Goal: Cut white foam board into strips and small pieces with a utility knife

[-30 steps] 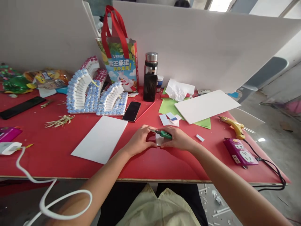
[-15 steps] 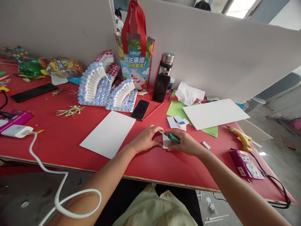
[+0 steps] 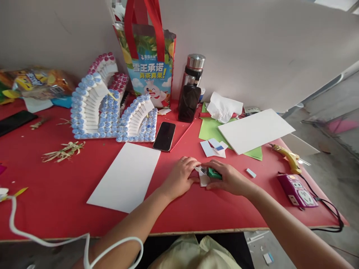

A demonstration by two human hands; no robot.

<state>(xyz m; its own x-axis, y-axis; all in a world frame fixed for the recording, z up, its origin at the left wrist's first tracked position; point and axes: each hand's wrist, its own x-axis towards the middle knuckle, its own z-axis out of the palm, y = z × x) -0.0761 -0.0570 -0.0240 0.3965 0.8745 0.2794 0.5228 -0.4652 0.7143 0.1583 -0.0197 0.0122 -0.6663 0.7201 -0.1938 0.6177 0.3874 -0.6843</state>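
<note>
Right hand [image 3: 231, 177] was closed around a green-handled tool [image 3: 214, 173], its tip pointing toward the left fingers. Left hand [image 3: 179, 177] had its fingers curved and partly open at the left side of a small white block [image 3: 203, 182]; could not tell whether they pinched it. Block lay under the tool, between both hands, near the front edge of the red table [image 3: 179, 218].

Containers: shopping bag [image 3: 153, 76] stood upright at the back, red handles raised; its inside was hidden. Flask [image 3: 195, 67] beside it had a metal lid on, contents not visible; a black slab [image 3: 190, 104] leaned in front. Clear packet [image 3: 42, 84] at far left held yellow and orange things, too jumbled to tell apart.

White sheet [image 3: 126, 177] lay flat left of the hands, a phone [image 3: 165, 136] just beyond its far corner. White pieces [image 3: 213, 147] lay in a loose pile beyond the right hand, near green paper [image 3: 209, 129]
</note>
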